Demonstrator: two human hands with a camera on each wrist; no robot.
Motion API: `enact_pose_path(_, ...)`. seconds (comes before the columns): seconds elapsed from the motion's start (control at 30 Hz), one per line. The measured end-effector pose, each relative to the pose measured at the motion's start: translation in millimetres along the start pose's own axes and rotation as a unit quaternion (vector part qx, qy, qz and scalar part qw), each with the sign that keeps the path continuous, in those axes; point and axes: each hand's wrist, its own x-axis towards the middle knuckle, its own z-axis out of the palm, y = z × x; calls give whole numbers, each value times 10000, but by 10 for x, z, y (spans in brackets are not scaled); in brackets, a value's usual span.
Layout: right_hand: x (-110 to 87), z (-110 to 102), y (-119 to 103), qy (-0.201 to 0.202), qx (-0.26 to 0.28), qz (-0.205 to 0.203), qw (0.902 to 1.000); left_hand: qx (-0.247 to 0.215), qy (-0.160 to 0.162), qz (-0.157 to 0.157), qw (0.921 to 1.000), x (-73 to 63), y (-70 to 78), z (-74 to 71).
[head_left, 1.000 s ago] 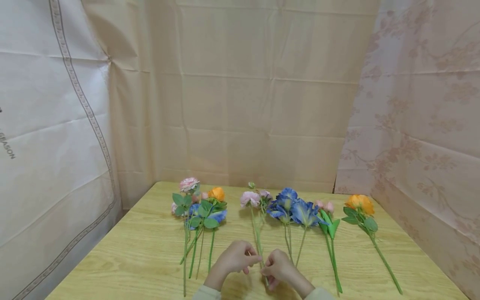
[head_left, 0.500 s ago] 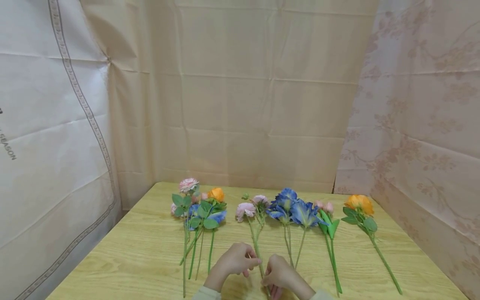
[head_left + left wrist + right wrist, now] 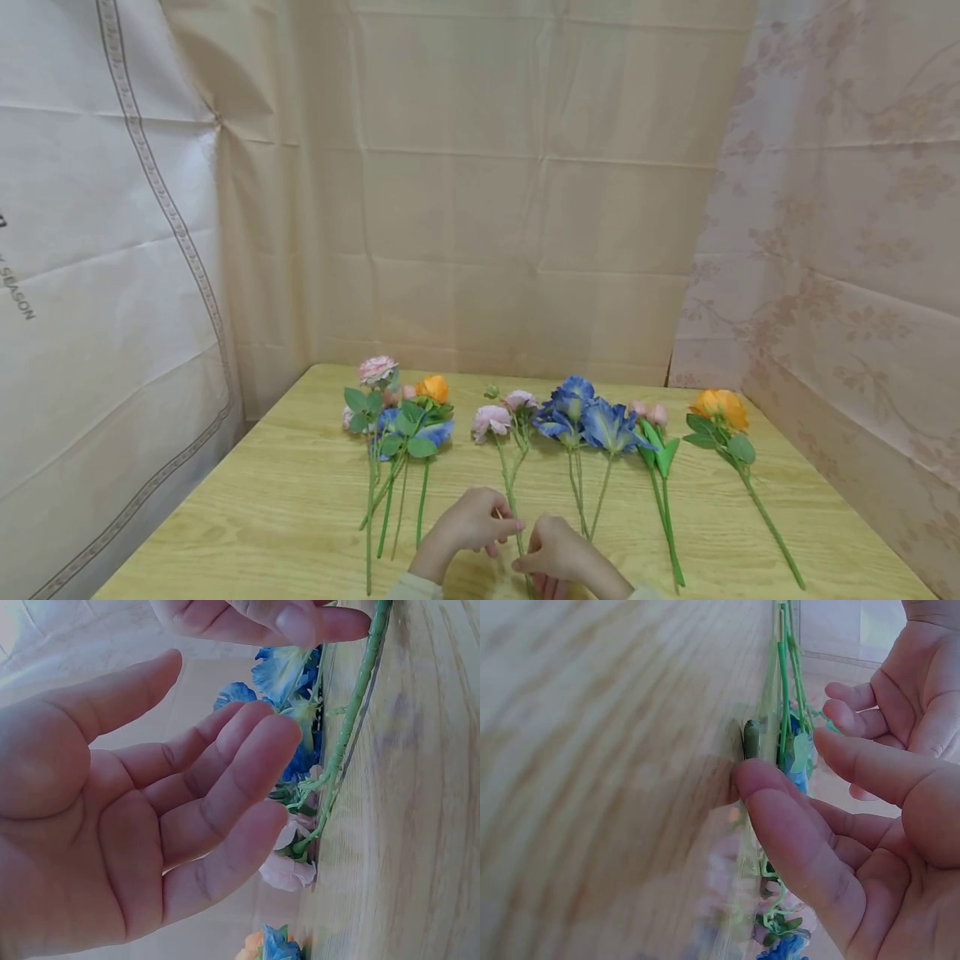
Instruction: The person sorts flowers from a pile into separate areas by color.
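An artificial flower with pale pink blooms (image 3: 491, 422) lies at the middle of the table, its green stem (image 3: 351, 727) running toward the person. Beside that stem, in the head view, is my left hand (image 3: 476, 518); the left wrist view shows its fingers loosely bent, thumb apart, with nothing in them. My right hand (image 3: 561, 552) is at the stem's lower part. In the right wrist view its fingertips (image 3: 761, 780) touch near the stem's cut end (image 3: 751, 739), while the thumb stands away from it. Blue flowers (image 3: 611, 425) lie just right of the pink one.
To the left lies a mixed group of flowers with an orange bloom (image 3: 432, 388) and green leaves. Pink tulips (image 3: 657, 414) and a single orange flower (image 3: 718, 408) lie to the right. Hanging cloth (image 3: 487, 208) surrounds the wooden table (image 3: 270, 500).
The pale pink blooms have shifted left and a little nearer. My right hand has moved slightly down along the stem, its thumb now off it. The left hand has barely moved.
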Motion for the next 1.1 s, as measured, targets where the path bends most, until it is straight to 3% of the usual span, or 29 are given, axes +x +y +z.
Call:
enact_pose_path(0.53,-20,-16,15,36,171,16,9998,30,8,-19,10000,-14,-1,0)
enact_pose_path(0.67,-21,-10,25,27,176,60,9998,293,235,-109,9992,-15,-29,-16)
enact_pose_path(0.73,-21,-11,27,9,178,106,9998,698,518,-79,9962,-15,-59,-39)
enact_pose_path(0.8,-24,-12,28,-12,185,130,9997,1248,928,-128,9878,-21,-96,-71)
enact_pose_path(0.87,-25,-14,28,-36,195,150,9997,1796,1375,-288,9737,-29,-143,-109)
enact_pose_path(0.97,-24,-15,26,-85,214,195,9995,2434,2032,-641,9462,-44,-232,-171)
enact_pose_path(1.1,-24,-21,29,-124,226,236,9994,2985,2672,-975,9110,-69,-372,-241)
